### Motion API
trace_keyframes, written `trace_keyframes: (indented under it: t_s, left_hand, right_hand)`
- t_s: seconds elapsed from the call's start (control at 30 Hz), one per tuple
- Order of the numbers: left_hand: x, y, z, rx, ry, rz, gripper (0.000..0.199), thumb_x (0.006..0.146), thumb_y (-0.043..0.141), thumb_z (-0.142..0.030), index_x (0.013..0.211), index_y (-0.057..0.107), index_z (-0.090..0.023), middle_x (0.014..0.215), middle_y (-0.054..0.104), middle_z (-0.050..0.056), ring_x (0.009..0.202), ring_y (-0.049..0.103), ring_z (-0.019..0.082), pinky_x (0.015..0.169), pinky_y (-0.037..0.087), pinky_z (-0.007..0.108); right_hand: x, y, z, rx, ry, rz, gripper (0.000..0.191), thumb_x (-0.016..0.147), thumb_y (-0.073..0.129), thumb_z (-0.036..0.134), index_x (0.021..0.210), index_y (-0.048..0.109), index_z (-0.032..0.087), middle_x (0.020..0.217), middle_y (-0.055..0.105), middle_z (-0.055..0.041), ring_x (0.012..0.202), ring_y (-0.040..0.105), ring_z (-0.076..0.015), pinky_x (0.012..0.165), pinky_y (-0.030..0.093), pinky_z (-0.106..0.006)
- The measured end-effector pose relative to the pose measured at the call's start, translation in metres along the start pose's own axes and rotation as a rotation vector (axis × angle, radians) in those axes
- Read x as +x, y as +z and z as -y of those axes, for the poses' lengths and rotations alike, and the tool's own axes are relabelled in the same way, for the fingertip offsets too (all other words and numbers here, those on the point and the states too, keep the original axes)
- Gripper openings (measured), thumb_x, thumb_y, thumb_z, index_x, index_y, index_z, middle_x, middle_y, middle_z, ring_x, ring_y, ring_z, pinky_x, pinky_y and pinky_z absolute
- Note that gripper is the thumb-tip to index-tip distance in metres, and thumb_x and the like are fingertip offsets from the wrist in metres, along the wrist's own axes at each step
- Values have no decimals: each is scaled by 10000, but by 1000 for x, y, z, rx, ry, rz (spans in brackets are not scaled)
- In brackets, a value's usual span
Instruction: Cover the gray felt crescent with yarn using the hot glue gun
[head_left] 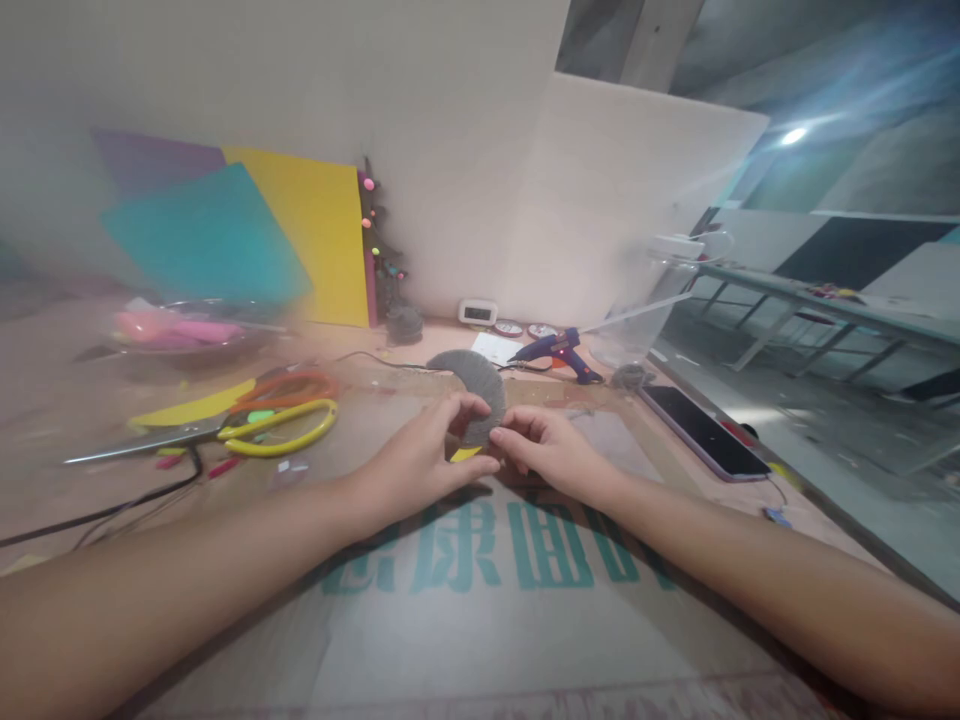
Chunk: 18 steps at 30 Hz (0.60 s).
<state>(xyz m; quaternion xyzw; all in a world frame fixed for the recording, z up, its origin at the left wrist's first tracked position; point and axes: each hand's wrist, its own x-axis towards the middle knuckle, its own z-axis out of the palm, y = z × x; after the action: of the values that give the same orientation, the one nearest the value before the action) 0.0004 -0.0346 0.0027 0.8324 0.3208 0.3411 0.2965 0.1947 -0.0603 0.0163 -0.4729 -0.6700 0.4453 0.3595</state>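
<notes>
A grey crescent shape [486,380], wrapped in something like yarn, stands up between my two hands near the middle of the table. Its lower end is gripped by my left hand [427,450], fingers curled behind it and thumb stretched along the front. My right hand [559,450] pinches the same lower end from the other side with thumb and fingertips. A small yellow piece [466,454] shows between the left thumb and fingers; whether it is fixed to the crescent I cannot tell. The fingertips behind the crescent are partly hidden.
Scissors [277,428] with yellow handles lie at left, near orange handles. A blue glue gun [559,352] rests behind the hands, a phone [705,430] at right. Behind stand a small clock [478,312], a decorated little tree [382,250] and coloured sheets [315,230].
</notes>
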Motion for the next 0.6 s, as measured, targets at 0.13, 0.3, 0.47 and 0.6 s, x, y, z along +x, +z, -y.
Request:
trace_keyframes:
  t_s: [0.13,0.3,0.47,0.6]
  left_hand:
    - [-1,0,0,-8,17,-2,398,847,613,-370,1183,474,-209,1095,598,62,990,580,196,868,486,365]
    - [-1,2,3,-32,25,3,373,849,587,-291,1193,467,-210,1061,598,57,961,595,188,837,498,356]
    - [0,2,3,-18,46,-19,371,827,613,-294,1162,477,-212,1041,598,50,958,590,187,840,492,352]
    - [1,2,2,-20,50,-2,375,830,604,-281,1172,467,-206,1037,589,44,943,584,175,821,490,332]
  right_hand:
    - [0,0,0,13,15,-11,298,836,597,442,708,526,182,501,477,70,455,408,-63,434,306,-190]
    - [0,0,-1,38,21,2,308,828,607,468,737,538,182,507,478,73,454,405,-62,441,313,-191]
    - [1,0,1,22,20,1,327,823,611,482,717,536,183,500,477,69,458,420,-70,444,321,-197]
    - [0,0,1,3,-4,-2,325,826,615,483,729,550,180,506,482,70,462,421,-70,448,326,-198]
